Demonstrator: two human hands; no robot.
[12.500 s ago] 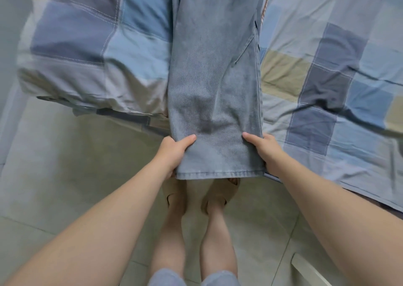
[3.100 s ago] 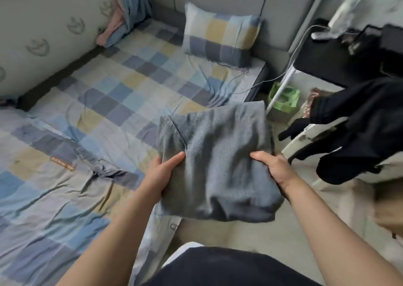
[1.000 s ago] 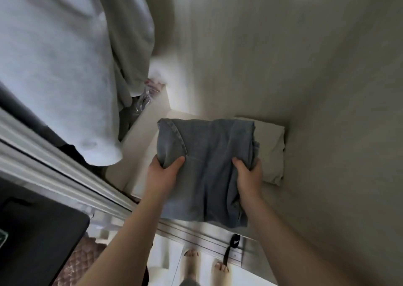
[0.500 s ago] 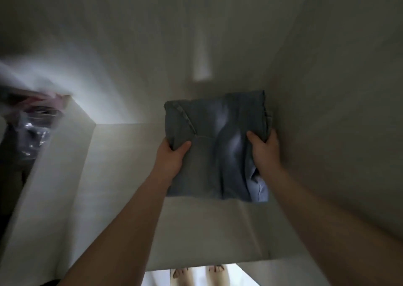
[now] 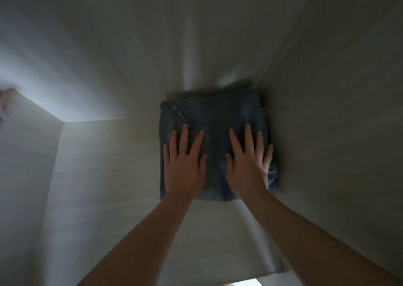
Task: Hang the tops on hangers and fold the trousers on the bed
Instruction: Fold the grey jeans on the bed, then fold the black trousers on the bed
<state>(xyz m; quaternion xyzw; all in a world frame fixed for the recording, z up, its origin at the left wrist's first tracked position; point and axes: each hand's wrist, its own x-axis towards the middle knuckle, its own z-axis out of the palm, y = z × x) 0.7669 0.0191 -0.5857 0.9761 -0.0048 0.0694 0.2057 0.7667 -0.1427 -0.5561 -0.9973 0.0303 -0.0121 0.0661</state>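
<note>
Two bare forearms come up from the bottom of the frame, side by side, reaching into a dim, pale compartment. At the bottom edge, between the arms and a touch right, there's a bright sliver point(image 5: 246, 282) below the shelf's front lip; what it is can't be made out.

The shelf point(image 5: 109, 176) itself is a light, plain board, running across the middle of the frame.

Now the hands. The left hand point(image 5: 185, 168) lies palm down with its fingers straight and spread, a ring point(image 5: 182, 152) on one finger. The right hand point(image 5: 247, 165) lies just beside it, also flat, fingers fanned out. Neither grips anything; both press flat on top of the folded jeans point(image 5: 216, 115).

The jeans are a squarish blue-grey denim bundle, centre-right of the frame, lying on the shelf. A seam runs diagonally near the upper left corner of the bundle. Its right edge sits close against the right side panel point(image 5: 338, 133), with a little loose fabric bulging out by the right hand's little finger.

Beyond, the back panel point(image 5: 152, 56) rises pale and streaked with light. At left stands a side wall point(image 5: 26, 176), and at the far left edge there's a blurred pinkish smudge point(image 5: 3, 102), too soft to identify.
</note>
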